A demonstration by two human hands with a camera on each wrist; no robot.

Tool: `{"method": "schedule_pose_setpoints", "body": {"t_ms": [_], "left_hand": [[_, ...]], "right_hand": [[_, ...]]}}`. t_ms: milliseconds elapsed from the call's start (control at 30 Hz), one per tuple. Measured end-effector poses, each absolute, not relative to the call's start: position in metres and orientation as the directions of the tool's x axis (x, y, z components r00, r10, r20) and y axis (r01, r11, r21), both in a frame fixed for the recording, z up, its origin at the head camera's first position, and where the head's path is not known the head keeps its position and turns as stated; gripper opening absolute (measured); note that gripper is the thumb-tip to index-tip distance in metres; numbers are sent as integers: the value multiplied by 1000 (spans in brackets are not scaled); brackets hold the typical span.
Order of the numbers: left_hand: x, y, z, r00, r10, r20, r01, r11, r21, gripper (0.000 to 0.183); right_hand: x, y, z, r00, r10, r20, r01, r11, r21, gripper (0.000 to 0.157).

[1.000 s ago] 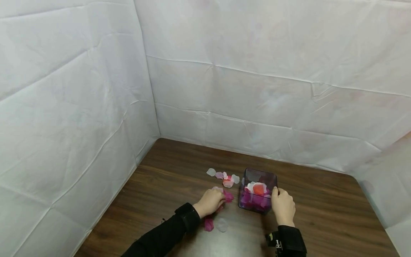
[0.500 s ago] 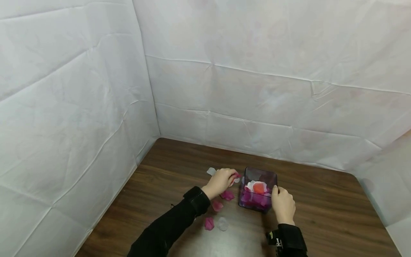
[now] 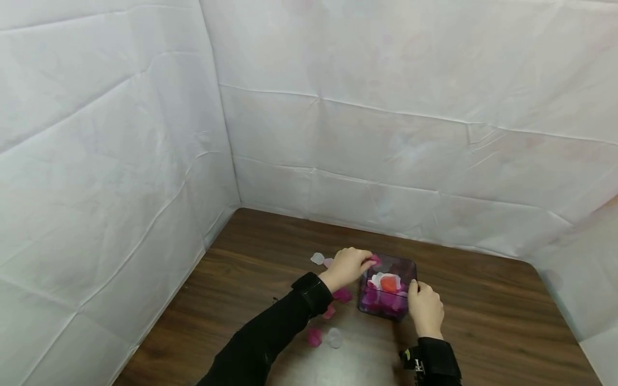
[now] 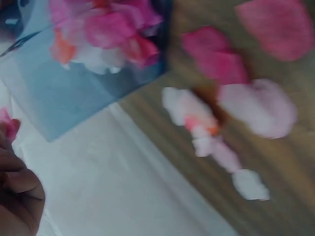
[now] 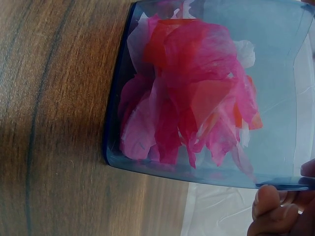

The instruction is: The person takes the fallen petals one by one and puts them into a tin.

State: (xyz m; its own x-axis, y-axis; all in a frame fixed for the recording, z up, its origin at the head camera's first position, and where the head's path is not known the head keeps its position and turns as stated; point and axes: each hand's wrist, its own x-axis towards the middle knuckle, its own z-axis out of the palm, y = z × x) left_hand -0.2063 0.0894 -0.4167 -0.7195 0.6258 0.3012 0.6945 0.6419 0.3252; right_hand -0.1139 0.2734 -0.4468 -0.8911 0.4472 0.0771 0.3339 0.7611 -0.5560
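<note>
A transparent purple-tinted box (image 3: pixel 399 264) stands on the table, partly filled with magenta, red, orange and white artificial petals (image 5: pixel 197 73). My left hand (image 3: pixel 346 266) is at the box's upper left rim, pinching a magenta petal (image 3: pixel 376 260) between thumb and fingers. That same pink petal (image 4: pixel 7 122) shows at the fingertips in the left wrist view, beside the box wall. On the other side, my right hand (image 3: pixel 426 310) grips the box's right rim, thumb and fingers on either side of the wall in the right wrist view.
Left of the box lie several loose petals: a white one (image 3: pixel 317 258) at the back, a magenta one (image 3: pixel 343 295), a coral one (image 3: pixel 329 311), and a magenta (image 3: pixel 315 337) and a pale one (image 3: pixel 335 338) nearer. White cloth walls (image 3: pixel 386 134) border the wooden table (image 3: pixel 483 311).
My left hand picked up pink petal material from the table and moved away and right, up to the box's rim. The right hand and box have stayed in place.
</note>
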Motion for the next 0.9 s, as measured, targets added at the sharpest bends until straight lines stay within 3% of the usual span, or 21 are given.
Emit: {"method": "schedule_pose_setpoints", "body": {"t_ms": [300, 600, 900], "left_hand": [[-206, 120, -409, -699, 703, 132, 713, 668, 213, 31], [-205, 122, -404, -700, 683, 209, 713, 653, 256, 27], [-208, 155, -404, -692, 658, 297, 721, 649, 244, 26]], "right_hand": [[-114, 270, -450, -898, 435, 66, 328, 761, -559, 50], [-114, 271, -450, -892, 447, 70, 336, 758, -559, 50], [-116, 272, -452, -898, 437, 57, 338, 765, -548, 53]]}}
